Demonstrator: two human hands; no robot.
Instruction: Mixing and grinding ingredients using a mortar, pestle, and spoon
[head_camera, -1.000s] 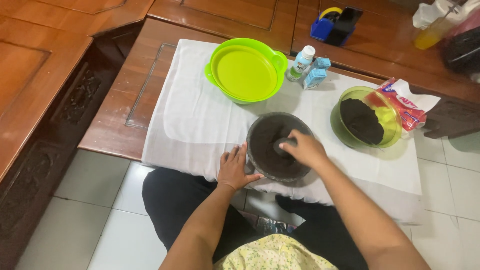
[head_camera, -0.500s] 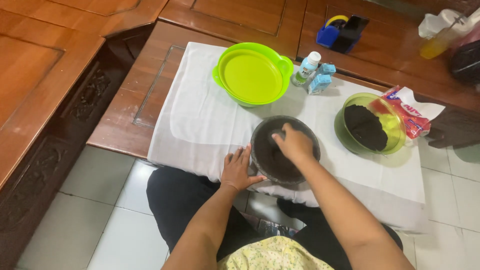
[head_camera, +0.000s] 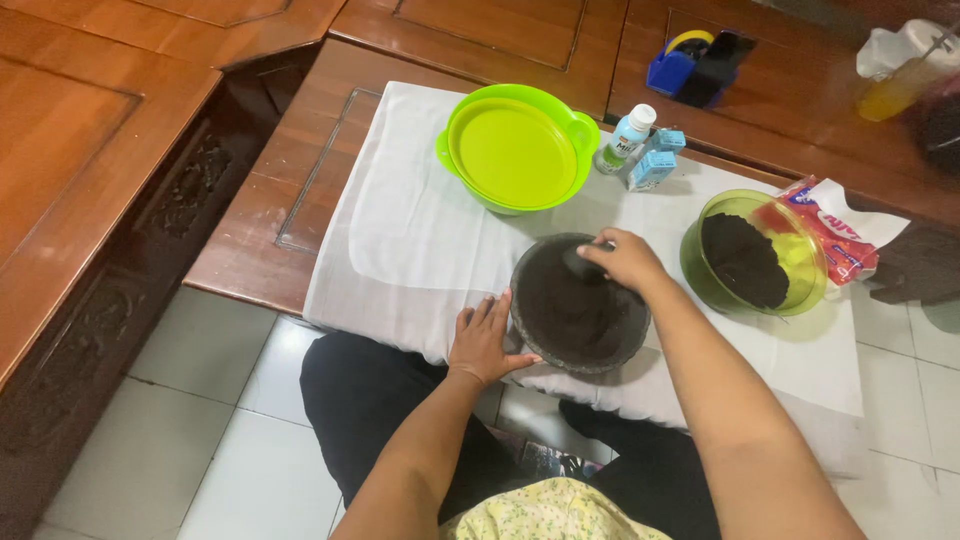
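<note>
Dark round bowl (head_camera: 578, 312) sits at the desk's (head_camera: 250, 240) near edge. My left hand (head_camera: 487, 340), fingers spread flat, braces its rim; my right hand (head_camera: 625, 260) fingers curl around a dark tool inside. Bare white cloth (head_camera: 400, 230) lies left.

The right hand (head_camera: 625, 260) is covering whatever it is gripping inside the dark stone mortar (head_camera: 578, 305), so only a dark stub is showing. The picture's right edge is cutting off a clear container (head_camera: 900, 50) and a dark object (head_camera: 942, 125) at the top corner. The small bottle (head_camera: 627, 137) and blue cartons (head_camera: 655, 160) are appearing too small for their contents to be told.
</note>
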